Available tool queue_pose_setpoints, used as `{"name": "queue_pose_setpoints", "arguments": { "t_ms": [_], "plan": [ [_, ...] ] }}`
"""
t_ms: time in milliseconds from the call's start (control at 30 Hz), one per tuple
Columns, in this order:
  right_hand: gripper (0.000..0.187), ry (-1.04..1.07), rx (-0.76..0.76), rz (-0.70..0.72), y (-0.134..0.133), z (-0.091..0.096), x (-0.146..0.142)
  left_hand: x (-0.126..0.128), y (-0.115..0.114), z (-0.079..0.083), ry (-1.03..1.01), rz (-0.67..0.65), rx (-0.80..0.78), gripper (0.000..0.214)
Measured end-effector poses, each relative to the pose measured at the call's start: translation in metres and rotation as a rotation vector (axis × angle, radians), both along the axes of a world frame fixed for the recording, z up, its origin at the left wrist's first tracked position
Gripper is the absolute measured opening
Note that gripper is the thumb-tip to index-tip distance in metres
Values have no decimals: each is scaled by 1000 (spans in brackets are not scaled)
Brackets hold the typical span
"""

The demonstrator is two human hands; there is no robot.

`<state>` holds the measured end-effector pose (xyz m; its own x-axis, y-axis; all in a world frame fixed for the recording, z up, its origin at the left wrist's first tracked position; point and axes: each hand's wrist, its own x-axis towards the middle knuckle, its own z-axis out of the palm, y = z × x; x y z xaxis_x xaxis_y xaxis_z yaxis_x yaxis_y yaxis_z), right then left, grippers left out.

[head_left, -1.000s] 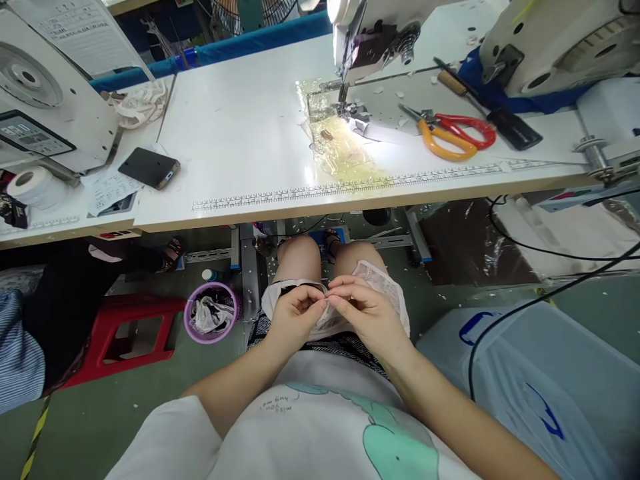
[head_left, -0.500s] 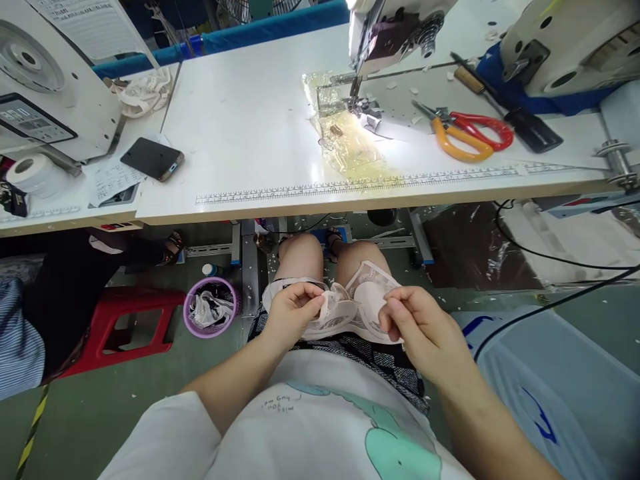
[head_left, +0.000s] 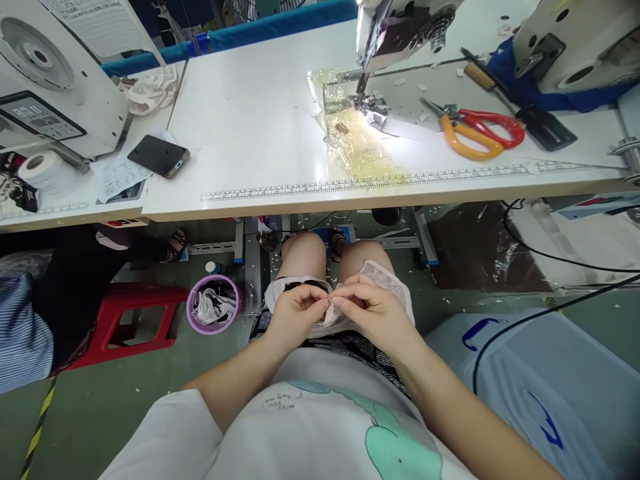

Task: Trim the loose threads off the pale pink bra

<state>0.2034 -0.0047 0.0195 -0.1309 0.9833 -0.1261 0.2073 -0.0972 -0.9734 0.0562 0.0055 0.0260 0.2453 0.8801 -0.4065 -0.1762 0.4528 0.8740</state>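
Observation:
A pale pink lace bra (head_left: 393, 283) lies across my lap, partly covered by my hands. My left hand (head_left: 301, 312) pinches an edge of it between thumb and fingertips. Close against those fingertips, my right hand (head_left: 373, 310) is closed in a pinch too; what sits between its thumb and finger is too small to make out. Both hands are over my thighs, in front of the table edge.
On the white table (head_left: 240, 133) stand a sewing machine (head_left: 395, 33), orange and red handled pliers (head_left: 473, 133), a screwdriver (head_left: 540, 123) and a phone (head_left: 159, 156). A purple basket (head_left: 214, 328) with scraps, a red stool (head_left: 145, 300) and a translucent bin (head_left: 550, 373) surround me. Another person sits at left.
My right hand has moved left from over the right bra cup to meet my left hand's fingertips. The left hand has barely moved. The view has shifted slightly.

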Motion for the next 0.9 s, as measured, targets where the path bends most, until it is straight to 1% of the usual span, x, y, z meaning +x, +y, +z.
{"name": "queue_pose_setpoints", "arguments": {
  "t_ms": [100,167,267,333,433,500,567,667,733,800,833,867,900],
  "plan": [
    [13,75,-13,-31,5,-11,1,-1,-1,-1,-5,-8,-5,22],
    [13,77,-16,-34,6,-13,1,-1,-1,-1,-10,-15,-19,23],
    [14,50,0,-26,4,-10,0,-1,-1,-3,-1,-29,-30,23],
    [16,37,2,-51,1,-6,1,-1,0,-4,2,-14,-23,24],
    [18,-24,-53,-97,-5,-5,4,-1,0,-6,0,15,-21,25],
    [18,-91,-97,-60,-8,-7,4,-2,0,-7,10,15,-22,24],
    [17,-116,-121,8,-8,-7,3,-2,0,-8,27,13,-10,23],
    [19,-3,-177,51,-6,-1,2,-2,1,-6,46,27,8,23],
    [20,119,-276,77,-4,7,5,-1,1,-4,66,26,17,22],
    [18,155,-366,134,-4,15,11,-1,1,-4,100,12,34,20],
    [16,119,-372,169,-4,19,15,-1,1,-4,121,3,46,19],
    [14,52,-342,200,-3,22,18,-1,1,-4,143,-4,63,18],
    [12,-37,-281,221,-3,24,21,-1,0,-5,165,-13,83,17]
  ]
}}
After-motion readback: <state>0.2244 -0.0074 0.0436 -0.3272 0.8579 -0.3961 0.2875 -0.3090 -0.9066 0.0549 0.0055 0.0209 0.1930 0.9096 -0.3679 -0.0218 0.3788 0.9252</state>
